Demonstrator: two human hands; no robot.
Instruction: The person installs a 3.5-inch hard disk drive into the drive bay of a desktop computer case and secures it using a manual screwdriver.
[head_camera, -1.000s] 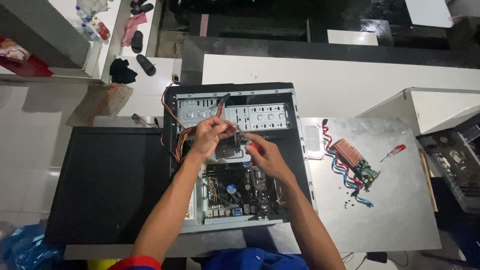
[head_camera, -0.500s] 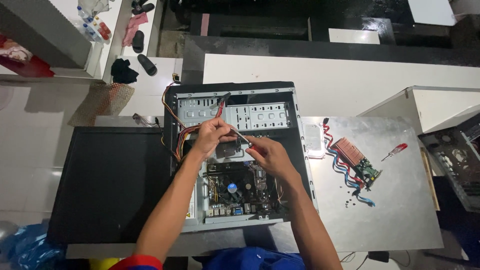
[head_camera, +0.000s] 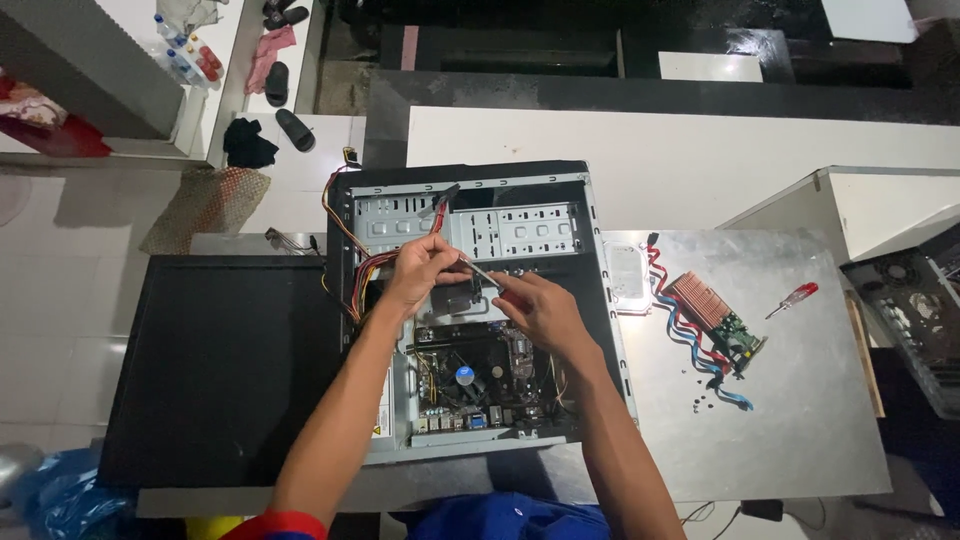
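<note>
Grey steel computer case (head_camera: 470, 215) lay open on its side on the table (head_camera: 800, 420), motherboard (head_camera: 480, 375) exposed in the lower half. Left hand (head_camera: 420, 270) was over the case middle, fingers curled and pinched together near a bundle of coloured wires (head_camera: 362, 275); what exactly they gripped could not be told. Right hand (head_camera: 540, 310) sat just beside it, fingers clamped on a screwdriver (head_camera: 478, 270) with the shaft angled up-left toward the left fingertips. Black side panel (head_camera: 220, 360) lay flat left of the case. Right of the case on the table: graphics card (head_camera: 715, 320) with copper heatsink, blue and red cables (head_camera: 690, 335), small loose screws (head_camera: 705, 400), red-handled screwdriver (head_camera: 795, 298) well apart.
</note>
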